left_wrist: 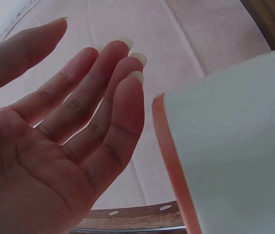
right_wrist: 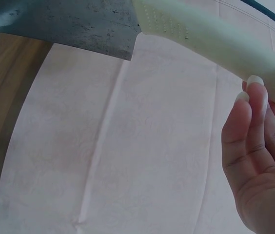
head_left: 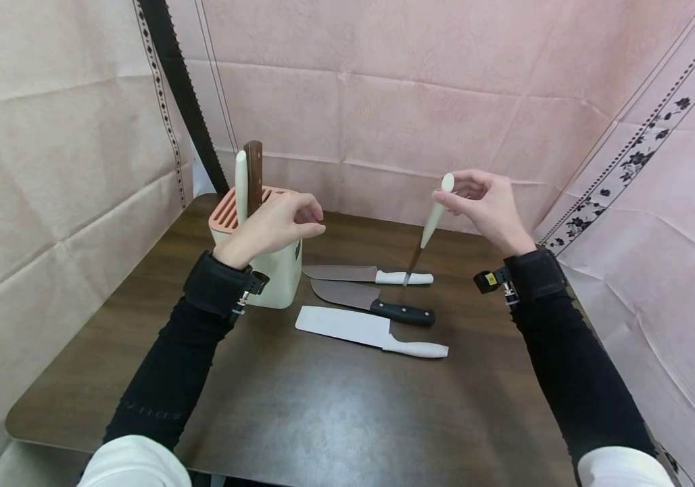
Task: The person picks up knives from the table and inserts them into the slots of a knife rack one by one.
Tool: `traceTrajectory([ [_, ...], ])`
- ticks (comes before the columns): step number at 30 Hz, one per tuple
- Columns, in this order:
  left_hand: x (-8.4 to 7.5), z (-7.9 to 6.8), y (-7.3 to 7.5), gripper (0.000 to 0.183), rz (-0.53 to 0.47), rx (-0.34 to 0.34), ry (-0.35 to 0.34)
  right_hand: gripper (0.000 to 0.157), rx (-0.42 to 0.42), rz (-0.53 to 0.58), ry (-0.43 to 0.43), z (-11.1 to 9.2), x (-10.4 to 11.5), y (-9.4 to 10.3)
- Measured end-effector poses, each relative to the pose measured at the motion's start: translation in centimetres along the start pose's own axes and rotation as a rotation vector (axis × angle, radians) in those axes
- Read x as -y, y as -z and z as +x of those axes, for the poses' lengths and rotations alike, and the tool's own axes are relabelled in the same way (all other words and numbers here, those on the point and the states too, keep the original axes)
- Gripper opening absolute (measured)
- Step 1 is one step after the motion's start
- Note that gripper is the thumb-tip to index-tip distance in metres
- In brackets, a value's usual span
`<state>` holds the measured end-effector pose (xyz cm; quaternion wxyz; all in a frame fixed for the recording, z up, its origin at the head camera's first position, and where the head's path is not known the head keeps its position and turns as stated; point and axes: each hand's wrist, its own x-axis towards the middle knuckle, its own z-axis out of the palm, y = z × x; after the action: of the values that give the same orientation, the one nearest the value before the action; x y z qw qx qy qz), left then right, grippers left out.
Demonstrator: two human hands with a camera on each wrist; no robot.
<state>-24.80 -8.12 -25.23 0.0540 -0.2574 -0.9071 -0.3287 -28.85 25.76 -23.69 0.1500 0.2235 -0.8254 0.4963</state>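
Observation:
My right hand point(head_left: 487, 203) pinches the end of a pale green handle on a knife point(head_left: 433, 220), raised with its blade slanting down. The blade tip overlaps the handle of a white-handled knife point(head_left: 341, 273) in the head view. Close up in the right wrist view, the knife's dark, spotted blade point(right_wrist: 79, 27) and fingertips under the handle end show. My left hand point(head_left: 277, 226) holds nothing, its fingers loosely bent beside the pale green knife block point(head_left: 277, 274). Upright in the block's salmon slotted top stand a pale-handled knife point(head_left: 241, 186) and a brown-handled knife point(head_left: 254, 172).
On the brown table point(head_left: 323, 412), a black-handled knife point(head_left: 405, 312) and an all-white cleaver point(head_left: 344, 326) lie in front of the white-handled knife, blades toward the block. Pale cloth point(head_left: 384, 135) hangs behind and at both sides.

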Motion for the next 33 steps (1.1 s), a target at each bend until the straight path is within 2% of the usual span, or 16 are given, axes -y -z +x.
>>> traceTrajectory([
  [33, -0.8, 0.5, -0.9, 0.021, 0.009, 0.015, -0.026, 0.037, 0.058, 0.027, -0.016, 0.8, 1.7, -2.1],
])
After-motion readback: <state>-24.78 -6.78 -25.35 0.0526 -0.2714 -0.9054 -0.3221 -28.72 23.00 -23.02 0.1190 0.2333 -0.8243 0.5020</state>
